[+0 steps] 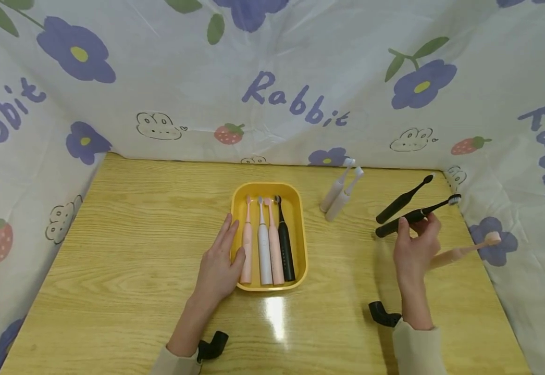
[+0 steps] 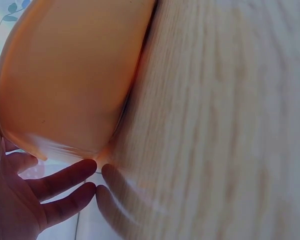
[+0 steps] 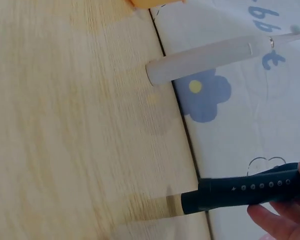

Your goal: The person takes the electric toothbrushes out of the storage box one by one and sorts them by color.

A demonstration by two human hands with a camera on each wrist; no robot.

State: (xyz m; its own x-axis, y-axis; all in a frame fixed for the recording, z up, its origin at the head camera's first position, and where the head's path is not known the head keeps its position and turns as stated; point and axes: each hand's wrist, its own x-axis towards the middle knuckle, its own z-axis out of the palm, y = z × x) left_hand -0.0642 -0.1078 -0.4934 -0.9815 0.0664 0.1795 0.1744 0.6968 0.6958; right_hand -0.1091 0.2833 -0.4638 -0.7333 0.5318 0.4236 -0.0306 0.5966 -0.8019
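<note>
My right hand (image 1: 415,250) pinches a black electric toothbrush (image 1: 401,224) by its handle, thumb on one side and fingers on the other. In the right wrist view, a row of small marks shows along that handle. Close behind it stands a second black electric toothbrush (image 1: 394,208). A pink electric toothbrush (image 1: 457,255) is partly hidden by the right hand. My left hand (image 1: 218,263) rests at the left side of a yellow tray (image 1: 304,250), fingers extended along the outside and thumb over the rim. Inside lie pink, white and black electric toothbrushes (image 1: 264,250) side by side.
Two white electric toothbrushes (image 1: 338,200) stand upright between the tray and the black ones. The wooden table (image 1: 136,234) ends at a patterned cloth (image 1: 197,83) at the back and sides. Black wrist mounts (image 1: 213,345) sit at both sleeves.
</note>
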